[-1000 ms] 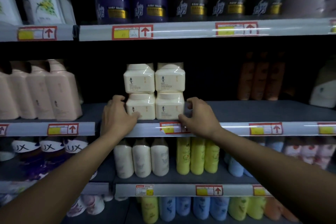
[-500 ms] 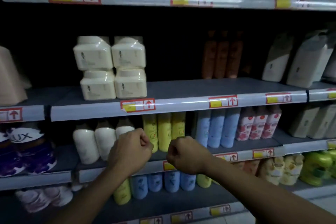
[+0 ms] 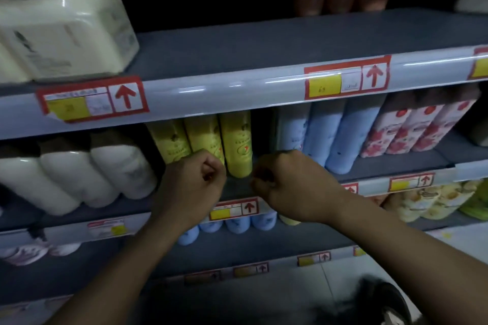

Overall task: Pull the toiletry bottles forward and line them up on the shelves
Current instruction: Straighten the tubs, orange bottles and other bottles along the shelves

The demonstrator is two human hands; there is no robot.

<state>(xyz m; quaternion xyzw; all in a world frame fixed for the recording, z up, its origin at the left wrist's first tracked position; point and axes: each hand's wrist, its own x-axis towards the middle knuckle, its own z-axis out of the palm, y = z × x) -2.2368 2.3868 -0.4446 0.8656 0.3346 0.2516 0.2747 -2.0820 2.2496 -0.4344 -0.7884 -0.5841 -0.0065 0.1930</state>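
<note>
Hovering with fingers curled seemingly empty, both hands (image 3: 194, 179) (image 3: 287, 187) sit just before the yellow bottles (image 3: 206, 140).

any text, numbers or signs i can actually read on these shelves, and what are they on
"65", faint and uncertain: yellow field of the price tag on the upper shelf rail.
Red up arrow, no words: that tag and the left price tag.
Left tag's print: too blurred.
Labels on the yellow bottles, blue bottles and cream jars: too blurred.
Lower rail tags: arrows only, print unreadable.

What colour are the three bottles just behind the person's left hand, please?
Yellow bottles, clearest in the head view.
</note>
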